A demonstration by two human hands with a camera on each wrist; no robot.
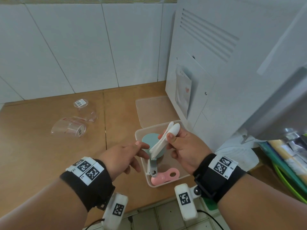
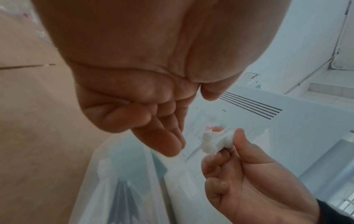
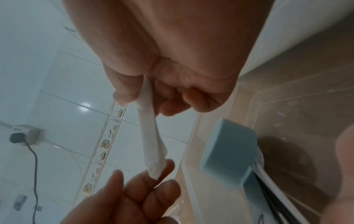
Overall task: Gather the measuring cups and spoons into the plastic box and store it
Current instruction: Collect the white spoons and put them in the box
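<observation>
So the white measuring spoons [image 1: 163, 140] are held in a bunch by the right hand [image 1: 184, 147], thumb and fingers [image 3: 126, 89] clamped on the bowl end, and the bunch is tilted with the handle ends pointing down-left, right over the plastic box [image 1: 181, 176]. The left hand [image 1: 123, 156] is reached in from the other side; its fingers [image 3: 162, 169] are loosely spread, not closed around anything, and the fingertips are just touching the lower handle ends of the spoons.

The plastic box is sat on the brown bench [image 1: 41, 146], near its front edge and just beside the white appliance [image 1: 232, 72]. Inside it a teal measuring cup [image 1: 149, 138] is seen lying bottom-up, its handle pointing toward the front of the box, with a grey handle end [image 1: 153, 172] beside it, and a pink measuring spoon [image 1: 166, 176] is laid at the near end. The box lid [image 1: 152, 110] is flat on the bench right behind the box, against the appliance.

Two clear measuring cups [image 1: 69, 128] are left on their sides on the bench, well apart from the box on the left; barcode stickers are visible on both.
</observation>
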